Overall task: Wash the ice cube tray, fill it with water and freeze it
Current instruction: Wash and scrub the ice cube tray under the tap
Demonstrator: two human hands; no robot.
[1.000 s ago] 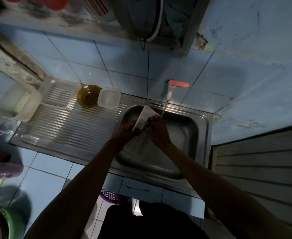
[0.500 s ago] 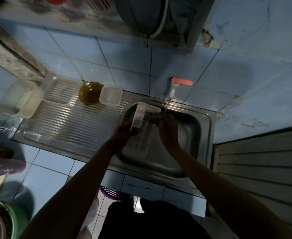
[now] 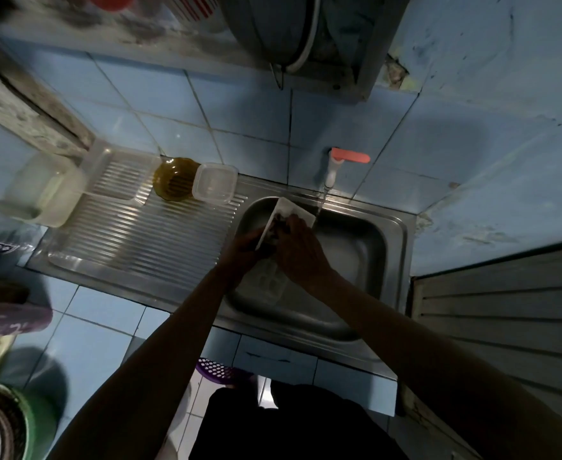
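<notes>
Over the sink (image 3: pixel 366 254), under the tap (image 3: pixel 334 167), both hands grip the white tray (image 3: pixel 291 212), left hand (image 3: pixel 246 247) on its edge, right hand (image 3: pixel 301 250) across it; likely light, stiff, wet-slick plastic, best held by the long rims.

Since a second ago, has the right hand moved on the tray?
Yes. The right hand has slid toward the faucet, now covering the ice cube tray's upper part over the sink.

No legible text, label, brand, number or sign anywhere.
</notes>
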